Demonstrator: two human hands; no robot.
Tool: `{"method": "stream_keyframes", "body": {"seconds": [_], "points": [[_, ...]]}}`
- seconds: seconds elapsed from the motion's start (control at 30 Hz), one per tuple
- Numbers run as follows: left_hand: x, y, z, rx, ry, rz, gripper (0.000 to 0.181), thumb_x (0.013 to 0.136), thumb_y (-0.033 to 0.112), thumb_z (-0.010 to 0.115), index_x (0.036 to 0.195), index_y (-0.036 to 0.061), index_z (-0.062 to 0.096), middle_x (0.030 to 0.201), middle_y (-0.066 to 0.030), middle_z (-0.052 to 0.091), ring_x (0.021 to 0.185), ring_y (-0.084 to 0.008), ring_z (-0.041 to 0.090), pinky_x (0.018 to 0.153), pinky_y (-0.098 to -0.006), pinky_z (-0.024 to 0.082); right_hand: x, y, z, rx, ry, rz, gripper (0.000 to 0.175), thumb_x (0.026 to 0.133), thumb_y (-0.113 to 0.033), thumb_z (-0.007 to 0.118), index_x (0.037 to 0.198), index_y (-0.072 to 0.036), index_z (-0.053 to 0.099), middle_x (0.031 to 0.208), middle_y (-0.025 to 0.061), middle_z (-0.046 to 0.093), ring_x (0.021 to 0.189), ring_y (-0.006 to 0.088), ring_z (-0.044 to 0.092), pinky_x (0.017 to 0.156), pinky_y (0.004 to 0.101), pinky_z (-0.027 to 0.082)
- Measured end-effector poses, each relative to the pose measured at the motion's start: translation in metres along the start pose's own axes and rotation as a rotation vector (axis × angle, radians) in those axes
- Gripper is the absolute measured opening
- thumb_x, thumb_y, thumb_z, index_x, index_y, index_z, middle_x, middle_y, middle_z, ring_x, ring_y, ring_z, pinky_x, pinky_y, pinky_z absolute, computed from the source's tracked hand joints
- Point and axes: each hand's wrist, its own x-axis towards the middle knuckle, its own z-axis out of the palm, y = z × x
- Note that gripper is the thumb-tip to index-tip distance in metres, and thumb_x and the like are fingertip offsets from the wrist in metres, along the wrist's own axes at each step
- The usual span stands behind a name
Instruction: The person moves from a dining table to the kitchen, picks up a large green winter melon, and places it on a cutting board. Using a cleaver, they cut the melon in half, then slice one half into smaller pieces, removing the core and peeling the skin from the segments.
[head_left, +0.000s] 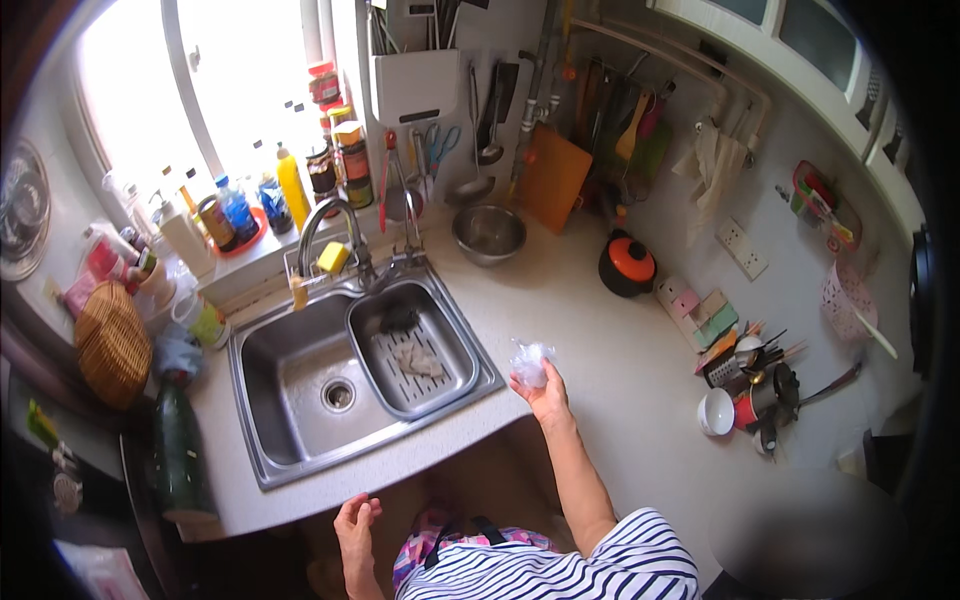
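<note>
A crumpled ball of clear plastic film (531, 361) sits in the fingers of my right hand (549, 394), above the countertop just right of the sink. My left hand (358, 521) hangs in front of the counter's edge, its fingers loosely bent and holding nothing. Before me is a stainless steel sink (300, 375) with a drain at its bottom. A perforated metal drain basket (457, 356) fits over the sink's right side, with a pale crumpled cloth (416, 360) and a dark scrubber (399, 320) in it.
A curved faucet (361, 247) and a yellow sponge (333, 257) stand behind the sink. On the counter are a steel bowl (488, 234), a small orange-lidded pot (628, 262), a white bowl (716, 412) and utensil holders (724, 371). A large winter melon (180, 450) lies at left.
</note>
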Motion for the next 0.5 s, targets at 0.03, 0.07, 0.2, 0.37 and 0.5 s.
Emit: {"method": "stream_keyframes", "body": {"seconds": [0.03,0.07,0.2,0.37,0.5], "points": [[0.015,0.013,0.008,-0.019,-0.017,0.007,0.025,0.088,0.01,0.053,0.11,-0.0031,0.055,0.092,-0.0106,0.064,0.08,-0.0151,0.061,0.074,-0.0251,0.046,0.011,-0.004,0.011,0.003,-0.042,-0.005,0.045,0.089,-0.034,0.049,0.121,-0.005,0.042,0.112,0.0179,0.053,0.092,0.0377,0.058,0.074,0.0485,0.052],[0.031,0.02,0.013,-0.029,-0.053,0.047,0.027,0.088,0.014,0.054,0.11,-0.0009,0.055,0.092,-0.0097,0.064,0.081,-0.0146,0.061,0.074,-0.0255,0.045,0.02,-0.009,0.021,0.0,-0.048,0.009,0.05,0.089,-0.039,0.05,0.122,-0.004,0.04,0.115,0.0185,0.05,0.094,0.0407,0.057,0.076,0.0507,0.051],[0.085,0.042,0.035,-0.037,-0.126,0.161,0.03,0.088,0.021,0.057,0.11,0.0017,0.056,0.093,-0.0098,0.065,0.082,-0.0155,0.062,0.074,-0.027,0.044,0.044,-0.024,0.044,-0.142,0.151,0.039,0.065,0.085,-0.046,0.054,0.125,0.002,0.037,0.117,0.0227,0.049,0.092,0.0384,0.059,0.074,0.0472,0.052],[0.121,0.054,0.068,0.0,-0.159,0.104,0.03,0.087,0.023,0.059,0.108,0.001,0.056,0.091,-0.0101,0.065,0.081,-0.0156,0.062,0.072,-0.0262,0.045,0.088,-0.071,0.008,-0.452,0.183,-0.066,0.06,0.085,-0.045,0.055,0.117,0.005,0.044,0.108,0.0201,0.055,0.091,0.0314,0.061,0.078,0.0444,0.051],[0.128,0.051,0.1,-0.009,-0.133,0.115,0.03,0.087,0.022,0.058,0.108,0.0009,0.056,0.09,-0.0101,0.065,0.079,-0.0157,0.062,0.07,-0.0249,0.045,0.159,-0.123,-0.019,-0.641,0.243,-0.262,0.042,0.084,-0.038,0.059,0.104,-0.002,0.054,0.098,0.0129,0.059,0.09,0.0248,0.059,0.073,0.0404,0.05]]}}
